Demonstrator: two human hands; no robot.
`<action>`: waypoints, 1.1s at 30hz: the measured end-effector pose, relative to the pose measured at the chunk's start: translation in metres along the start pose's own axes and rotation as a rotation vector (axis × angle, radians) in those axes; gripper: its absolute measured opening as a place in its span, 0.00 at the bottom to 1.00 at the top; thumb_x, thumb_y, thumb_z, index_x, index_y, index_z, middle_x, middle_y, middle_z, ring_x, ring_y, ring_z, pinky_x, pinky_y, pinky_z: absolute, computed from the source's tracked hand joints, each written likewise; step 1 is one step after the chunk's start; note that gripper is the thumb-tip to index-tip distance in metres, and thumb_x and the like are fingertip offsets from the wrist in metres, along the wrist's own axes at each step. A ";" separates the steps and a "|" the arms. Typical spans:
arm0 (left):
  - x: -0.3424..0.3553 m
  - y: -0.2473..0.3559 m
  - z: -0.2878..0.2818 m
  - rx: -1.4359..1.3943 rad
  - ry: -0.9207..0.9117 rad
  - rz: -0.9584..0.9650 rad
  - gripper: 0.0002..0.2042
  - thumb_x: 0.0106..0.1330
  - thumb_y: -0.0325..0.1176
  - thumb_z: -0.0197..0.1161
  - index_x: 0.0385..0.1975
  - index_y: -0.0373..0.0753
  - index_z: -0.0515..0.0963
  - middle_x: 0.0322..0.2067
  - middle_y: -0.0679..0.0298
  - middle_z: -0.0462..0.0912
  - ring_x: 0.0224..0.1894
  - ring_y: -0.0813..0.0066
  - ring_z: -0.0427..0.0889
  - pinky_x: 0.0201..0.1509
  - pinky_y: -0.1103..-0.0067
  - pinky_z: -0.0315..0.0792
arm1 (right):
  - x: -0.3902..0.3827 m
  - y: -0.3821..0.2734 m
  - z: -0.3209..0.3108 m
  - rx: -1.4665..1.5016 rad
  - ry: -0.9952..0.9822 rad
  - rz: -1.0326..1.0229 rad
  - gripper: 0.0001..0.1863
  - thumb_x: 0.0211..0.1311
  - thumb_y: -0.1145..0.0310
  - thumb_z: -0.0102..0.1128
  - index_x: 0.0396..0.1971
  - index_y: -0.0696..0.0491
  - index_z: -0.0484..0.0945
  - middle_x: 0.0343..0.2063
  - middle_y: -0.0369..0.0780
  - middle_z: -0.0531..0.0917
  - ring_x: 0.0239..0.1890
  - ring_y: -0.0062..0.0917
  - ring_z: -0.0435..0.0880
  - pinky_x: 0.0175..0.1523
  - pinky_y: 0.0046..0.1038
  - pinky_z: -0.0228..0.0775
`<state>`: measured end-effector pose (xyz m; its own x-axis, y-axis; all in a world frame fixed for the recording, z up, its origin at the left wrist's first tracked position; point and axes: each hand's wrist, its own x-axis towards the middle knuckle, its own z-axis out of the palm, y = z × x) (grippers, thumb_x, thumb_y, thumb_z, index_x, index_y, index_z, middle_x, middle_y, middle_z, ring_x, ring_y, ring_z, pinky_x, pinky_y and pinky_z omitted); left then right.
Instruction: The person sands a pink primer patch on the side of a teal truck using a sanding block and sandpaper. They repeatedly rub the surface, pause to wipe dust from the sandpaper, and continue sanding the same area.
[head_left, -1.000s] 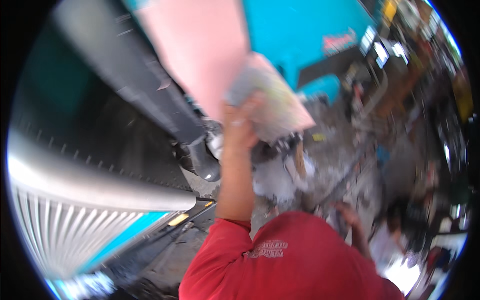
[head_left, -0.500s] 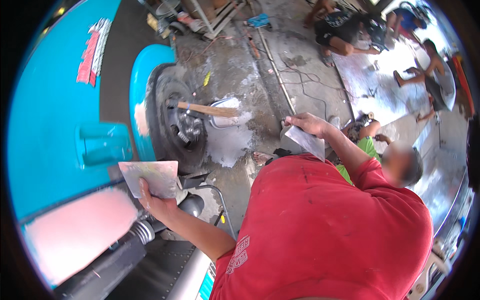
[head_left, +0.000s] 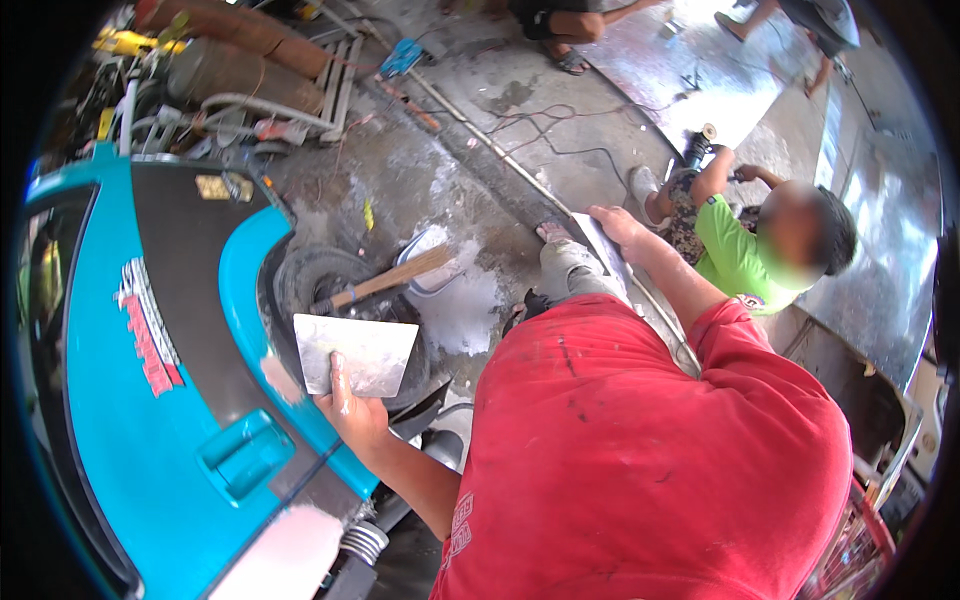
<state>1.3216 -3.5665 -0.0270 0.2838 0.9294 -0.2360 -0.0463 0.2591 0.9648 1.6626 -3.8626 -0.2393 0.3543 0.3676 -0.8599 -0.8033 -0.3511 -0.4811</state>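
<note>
My left hand (head_left: 352, 408) grips a flat grey metal spreader plate (head_left: 352, 352) by its lower edge and holds it beside the turquoise vehicle body panel (head_left: 130, 400), near a pink filler patch (head_left: 282, 378). My right hand (head_left: 618, 226) is stretched forward at the right and holds a second thin grey plate (head_left: 604, 250) edge-on. My red shirt (head_left: 640, 460) fills the lower middle of the view.
A wheel (head_left: 320, 290) with a wooden-handled tool (head_left: 390, 280) leaning on it sits under the turquoise fender. A person in a green shirt (head_left: 740, 255) crouches at the right with a grinder (head_left: 698, 148). Metal sheets (head_left: 700, 70), cables and gas cylinders (head_left: 230, 70) lie on the concrete floor.
The view has swung down and away from the body panel. My left hand with the spreader has come lower, beside the fender. My right hand still holds its plate out front.
</note>
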 end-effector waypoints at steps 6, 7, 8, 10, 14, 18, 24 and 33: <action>0.023 -0.002 0.085 0.051 -0.158 -0.043 0.18 0.74 0.28 0.68 0.60 0.27 0.79 0.58 0.54 0.84 0.58 0.63 0.84 0.64 0.65 0.78 | 0.016 0.002 -0.058 0.053 0.104 -0.041 0.15 0.75 0.60 0.56 0.47 0.53 0.87 0.42 0.42 0.89 0.39 0.28 0.88 0.46 0.35 0.79; 0.026 -0.002 0.096 0.058 -0.189 -0.055 0.18 0.74 0.27 0.68 0.60 0.27 0.79 0.58 0.54 0.83 0.58 0.62 0.84 0.64 0.65 0.77 | 0.018 -0.001 -0.065 0.067 0.100 -0.082 0.15 0.75 0.61 0.55 0.45 0.53 0.87 0.40 0.40 0.89 0.37 0.26 0.87 0.44 0.34 0.78; 0.029 -0.003 0.105 0.072 -0.221 -0.056 0.18 0.75 0.27 0.68 0.61 0.27 0.78 0.58 0.53 0.83 0.58 0.62 0.84 0.64 0.65 0.77 | 0.020 -0.004 -0.071 0.074 0.098 -0.101 0.14 0.75 0.61 0.56 0.44 0.53 0.88 0.39 0.40 0.89 0.36 0.26 0.86 0.43 0.33 0.77; 0.036 -0.005 0.125 0.084 -0.273 -0.067 0.19 0.75 0.26 0.67 0.62 0.27 0.78 0.59 0.53 0.83 0.59 0.62 0.84 0.64 0.65 0.77 | 0.021 -0.013 -0.081 0.089 0.100 -0.132 0.14 0.74 0.61 0.57 0.43 0.53 0.88 0.37 0.39 0.89 0.34 0.25 0.85 0.42 0.33 0.77; 0.046 -0.014 0.158 0.047 -0.323 -0.091 0.19 0.75 0.26 0.67 0.63 0.27 0.77 0.59 0.52 0.83 0.59 0.63 0.84 0.65 0.66 0.77 | 0.013 -0.040 -0.090 -0.133 0.097 -0.179 0.16 0.73 0.57 0.61 0.34 0.54 0.88 0.28 0.36 0.85 0.29 0.20 0.80 0.38 0.30 0.73; 0.056 -0.038 0.185 0.111 -0.334 -0.066 0.20 0.76 0.30 0.67 0.62 0.28 0.77 0.57 0.54 0.84 0.58 0.63 0.84 0.64 0.64 0.77 | 0.002 -0.077 -0.096 -0.350 0.060 -0.123 0.22 0.68 0.51 0.70 0.45 0.57 0.91 0.35 0.37 0.89 0.36 0.20 0.83 0.46 0.31 0.76; 0.068 -0.069 0.205 0.175 -0.359 -0.062 0.17 0.78 0.32 0.65 0.57 0.25 0.82 0.50 0.60 0.88 0.51 0.77 0.83 0.57 0.77 0.75 | 0.018 -0.128 -0.071 -0.128 -0.043 -0.083 0.26 0.74 0.47 0.67 0.50 0.59 0.87 0.35 0.38 0.89 0.36 0.22 0.86 0.44 0.30 0.78; 0.136 -0.132 0.202 0.133 -0.263 -0.217 0.15 0.78 0.29 0.63 0.57 0.26 0.80 0.51 0.56 0.86 0.51 0.67 0.87 0.56 0.71 0.81 | 0.060 -0.224 0.068 0.123 -0.361 -0.197 0.28 0.69 0.70 0.71 0.65 0.53 0.71 0.45 0.41 0.86 0.45 0.27 0.88 0.51 0.34 0.85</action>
<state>1.5597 -3.5271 -0.1625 0.5109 0.7528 -0.4152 0.1617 0.3902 0.9064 1.8318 -3.7035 -0.1714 0.3342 0.7029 -0.6279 -0.7955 -0.1468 -0.5878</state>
